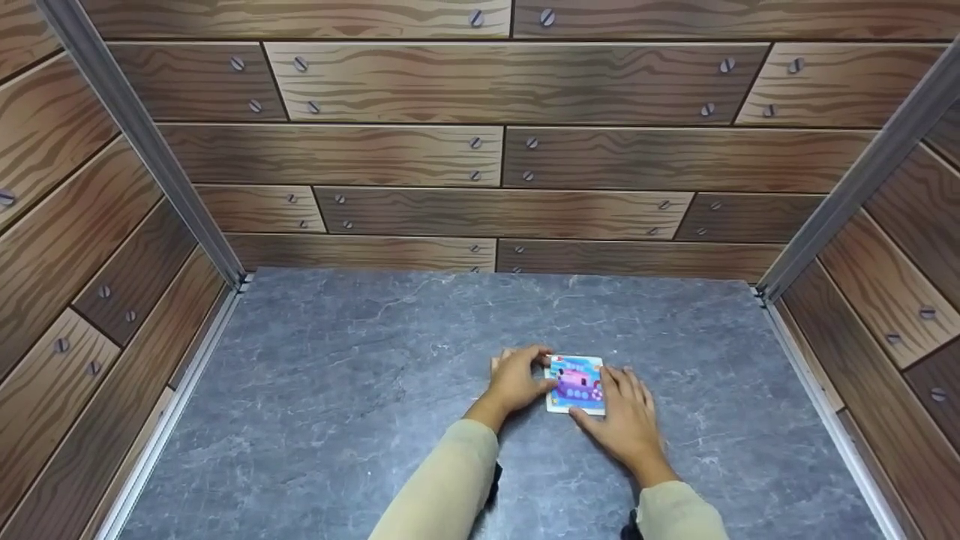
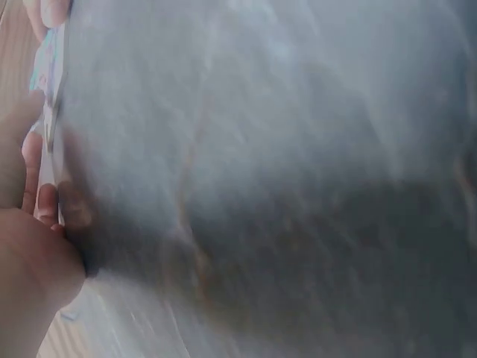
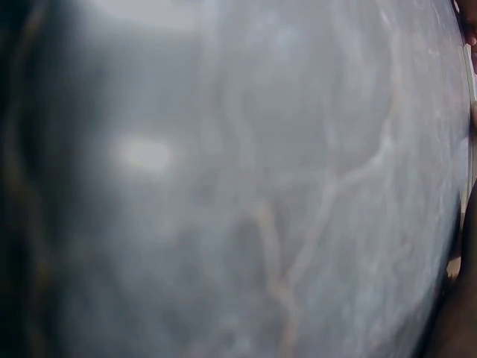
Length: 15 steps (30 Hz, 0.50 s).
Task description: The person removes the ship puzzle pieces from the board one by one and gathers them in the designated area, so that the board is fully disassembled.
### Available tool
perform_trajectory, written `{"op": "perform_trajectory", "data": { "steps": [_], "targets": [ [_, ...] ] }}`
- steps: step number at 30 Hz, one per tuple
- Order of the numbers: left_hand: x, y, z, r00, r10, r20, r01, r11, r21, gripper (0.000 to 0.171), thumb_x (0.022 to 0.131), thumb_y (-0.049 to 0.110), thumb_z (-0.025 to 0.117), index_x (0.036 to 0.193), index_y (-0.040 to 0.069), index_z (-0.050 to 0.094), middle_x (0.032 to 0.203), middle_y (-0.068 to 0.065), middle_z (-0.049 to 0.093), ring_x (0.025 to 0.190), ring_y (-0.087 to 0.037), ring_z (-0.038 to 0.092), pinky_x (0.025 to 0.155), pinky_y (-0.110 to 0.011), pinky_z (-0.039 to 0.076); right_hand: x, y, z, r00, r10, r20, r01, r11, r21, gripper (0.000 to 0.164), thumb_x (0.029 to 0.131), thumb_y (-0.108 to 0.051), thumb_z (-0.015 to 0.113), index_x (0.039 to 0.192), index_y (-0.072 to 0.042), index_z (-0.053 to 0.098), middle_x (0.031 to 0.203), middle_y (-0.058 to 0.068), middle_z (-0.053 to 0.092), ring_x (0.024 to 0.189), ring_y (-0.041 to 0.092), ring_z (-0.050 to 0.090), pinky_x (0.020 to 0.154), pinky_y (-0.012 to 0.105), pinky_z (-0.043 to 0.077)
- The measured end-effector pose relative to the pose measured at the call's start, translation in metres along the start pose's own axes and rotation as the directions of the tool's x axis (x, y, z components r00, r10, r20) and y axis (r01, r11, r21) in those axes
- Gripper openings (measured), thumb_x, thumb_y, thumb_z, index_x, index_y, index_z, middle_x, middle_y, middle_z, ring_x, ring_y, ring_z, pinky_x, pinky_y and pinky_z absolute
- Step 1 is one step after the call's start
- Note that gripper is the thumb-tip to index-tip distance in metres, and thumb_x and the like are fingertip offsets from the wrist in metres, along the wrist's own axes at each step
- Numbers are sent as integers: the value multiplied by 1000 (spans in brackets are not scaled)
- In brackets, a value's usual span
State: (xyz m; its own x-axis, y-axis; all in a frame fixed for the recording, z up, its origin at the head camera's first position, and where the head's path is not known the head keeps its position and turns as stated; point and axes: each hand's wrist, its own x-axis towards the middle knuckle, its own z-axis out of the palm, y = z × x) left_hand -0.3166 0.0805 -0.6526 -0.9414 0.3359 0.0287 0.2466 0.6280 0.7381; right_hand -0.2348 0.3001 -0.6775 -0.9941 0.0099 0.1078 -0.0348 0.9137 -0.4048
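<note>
A small square picture board point(image 1: 574, 384) lies flat near the middle of the grey marbled surface. It has a white border and a pink and purple boat on blue. My left hand point(image 1: 517, 381) holds its left side, the thumb at the left edge and the index finger by the upper left corner. My right hand point(image 1: 626, 416) grips the lower right corner, with the thumb along the near edge and fingers along the right edge. In the left wrist view, the board's edge point(image 2: 54, 89) shows beside the left hand point(image 2: 33, 246). The right wrist view barely catches the right hand point(image 3: 458, 321).
The grey marbled tabletop point(image 1: 337, 390) spreads around both hands. Wood-patterned panels point(image 1: 480, 157) wall it at the back and both sides. Metal rails point(image 1: 161, 150) run up the back corners and along the side edges.
</note>
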Motion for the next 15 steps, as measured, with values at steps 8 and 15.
{"op": "perform_trajectory", "data": {
  "steps": [8, 15],
  "targets": [
    [-1, 4, 7, 998, 4, -56, -1, 999, 48, 47, 91, 28, 87, 136, 28, 73, 118, 12, 79, 118, -19, 61, 102, -40, 34, 1, 2, 0, 1000, -4, -6, 4, 1000, -8, 106, 93, -71, 70, 166, -2, 38, 168, 21, 44, 162, 51, 28, 132, 70, 17],
    [-2, 6, 11, 998, -7, -70, 12, 998, 65, 47, 92, 29, 87, 137, 30, 71, 116, 14, 79, 116, -18, 62, 101, -40, 34, 0, 3, 1, 1000, -6, -2, 6, 1000, -17, 107, 93, -72, 70, 166, -2, 38, 168, 21, 44, 162, 51, 29, 131, 70, 18]
  ]
}}
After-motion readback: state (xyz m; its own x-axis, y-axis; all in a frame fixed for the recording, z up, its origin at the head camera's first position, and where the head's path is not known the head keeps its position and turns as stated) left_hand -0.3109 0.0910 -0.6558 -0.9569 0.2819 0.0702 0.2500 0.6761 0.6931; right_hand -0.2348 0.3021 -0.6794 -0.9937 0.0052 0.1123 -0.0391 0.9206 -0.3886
